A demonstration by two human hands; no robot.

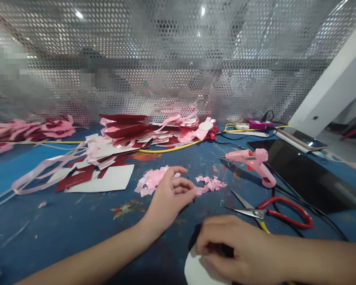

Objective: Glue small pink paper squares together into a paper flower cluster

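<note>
My left hand (173, 192) reaches over the middle of the table, thumb and a finger pinched on a small pink piece of paper or ribbon (198, 191). A heap of pink pieces (150, 181) lies behind it, and a smaller scatter of pink pieces (214, 183) lies to its right. At the front edge, my right hand (230, 247) is curled over a white disc (195, 267), its fingers closed on the disc. The hand covers much of the disc. Just beyond this hand lie scissors (259, 213) with a red handle, blades apart.
A pink glue gun (249, 158) lies at the right, near a black glossy panel (308, 170) and cables. Red, white and pink sheets and ribbons (101, 182) are piled at the back left. A yellow cable (172, 149) crosses the blue table below a perforated metal screen (166, 79).
</note>
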